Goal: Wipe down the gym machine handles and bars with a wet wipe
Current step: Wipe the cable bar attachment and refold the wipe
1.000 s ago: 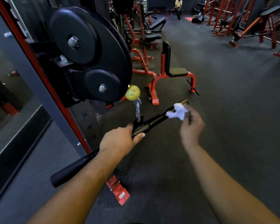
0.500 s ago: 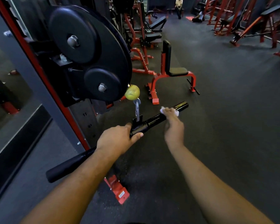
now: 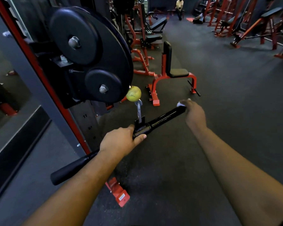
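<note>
A long black cable-machine bar (image 3: 162, 119), smooth and cylindrical with faint gold lettering along its right half, hangs slanted from a grey metal carabiner link (image 3: 138, 110) clipped into a small black bracket at the bar's middle. Above the link sits a round yellow-green ball stopper (image 3: 133, 93), scuffed and dull.

The left hand (image 3: 119, 141) wraps the bar just left of the bracket, fingers curled fully around it and the thumb lying along the shaft. Below that hand the bar's matte, rubbery black end grip (image 3: 69, 170) sticks out toward the lower left.

The right hand (image 3: 194, 114) is closed over the bar's far right tip, fingers bent around the end with a crumpled white wet wipe (image 3: 180, 104) pressed between them and the bar; only a small tuft of the wipe shows at the knuckles.

Up and left of the bar, a large black round weight plate (image 3: 114, 51) with two smaller discs bolted over it hangs on the red and grey steel machine frame (image 3: 44, 82), crowding close to the ball stopper. Beyond the bar stands a red steel seat with black padded cushions (image 3: 171, 74) on dark speckled rubber flooring (image 3: 235, 103). A red metal foot plate (image 3: 119, 192) of the frame lies under the left forearm.
</note>
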### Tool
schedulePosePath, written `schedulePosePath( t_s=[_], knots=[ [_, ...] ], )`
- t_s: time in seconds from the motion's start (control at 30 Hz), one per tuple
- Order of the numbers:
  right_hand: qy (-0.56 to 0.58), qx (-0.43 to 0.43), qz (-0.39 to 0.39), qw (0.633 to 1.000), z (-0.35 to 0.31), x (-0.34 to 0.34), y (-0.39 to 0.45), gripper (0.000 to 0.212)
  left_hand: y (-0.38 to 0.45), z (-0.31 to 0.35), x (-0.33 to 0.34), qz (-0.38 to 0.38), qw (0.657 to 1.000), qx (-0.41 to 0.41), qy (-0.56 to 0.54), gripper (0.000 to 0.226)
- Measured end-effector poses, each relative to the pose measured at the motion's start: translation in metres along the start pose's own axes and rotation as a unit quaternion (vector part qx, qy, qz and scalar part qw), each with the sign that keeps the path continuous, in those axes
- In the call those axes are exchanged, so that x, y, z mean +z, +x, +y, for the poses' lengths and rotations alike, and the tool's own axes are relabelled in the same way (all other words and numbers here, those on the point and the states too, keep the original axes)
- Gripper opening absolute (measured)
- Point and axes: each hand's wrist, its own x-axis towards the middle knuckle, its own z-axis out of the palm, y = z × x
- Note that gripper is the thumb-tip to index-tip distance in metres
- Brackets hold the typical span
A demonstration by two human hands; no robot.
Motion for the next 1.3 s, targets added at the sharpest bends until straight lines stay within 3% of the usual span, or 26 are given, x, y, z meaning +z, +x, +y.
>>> schedulePosePath(
  t_s=[0.1, 0.23, 0.33, 0.43, 0.53, 0.7, 0.83, 0.93, 1.0, 1.07, 1.17, 1.3],
  knots=[
    [0.039, -0.016, 0.0, 0.999, -0.03, 0.027, -0.036, 0.046, 0.0, -0.003, -0.003, 0.006, 1.0, 0.001, 0.016, 0.068],
    [0.155, -0.123, 0.006, 0.98, -0.083, 0.052, -0.093, 0.054, 0.0, -0.005, -0.006, 0.008, 0.999, 0.005, 0.032, 0.067],
    [0.241, -0.131, -0.002, 0.962, -0.097, 0.047, -0.108, 0.049, 0.002, -0.003, -0.003, 0.012, 1.0, 0.001, 0.024, 0.065],
    [0.288, -0.008, 0.109, 0.951, -0.07, 0.026, -0.082, 0.045, 0.002, -0.001, 0.0, 0.01, 1.0, 0.001, 0.003, 0.066],
    [0.248, 0.122, 0.213, 0.937, -0.035, 0.001, -0.037, 0.042, 0.002, 0.001, 0.003, 0.004, 1.0, 0.002, -0.005, 0.069],
    [0.133, 0.068, 0.114, 0.982, -0.025, 0.021, -0.032, 0.054, 0.005, -0.001, 0.005, -0.006, 1.0, -0.004, -0.018, 0.07],
    [0.188, -0.032, 0.062, 0.98, -0.069, 0.059, -0.082, 0.067, 0.005, -0.005, -0.001, -0.001, 1.0, -0.007, 0.01, 0.069],
    [0.26, -0.066, 0.034, 0.963, -0.096, 0.061, -0.113, 0.056, 0.005, -0.006, -0.003, 0.002, 0.999, -0.012, 0.031, 0.071],
    [0.314, -0.05, 0.049, 0.947, -0.093, 0.047, -0.113, 0.047, 0.004, -0.005, -0.003, 0.006, 0.999, -0.013, 0.029, 0.07],
    [0.322, 0.007, 0.118, 0.939, -0.074, 0.031, -0.095, 0.044, 0.002, -0.002, -0.001, 0.004, 1.0, -0.01, 0.016, 0.069],
    [0.245, 0.108, 0.197, 0.943, -0.019, 0.01, -0.042, 0.042, 0.0, 0.004, 0.002, 0.001, 1.0, -0.009, 0.003, 0.069],
    [0.151, 0.093, 0.114, 0.977, 0.023, 0.004, -0.001, 0.047, 0.0, 0.006, 0.003, -0.015, 1.0, -0.008, -0.018, 0.068]
  ],
)
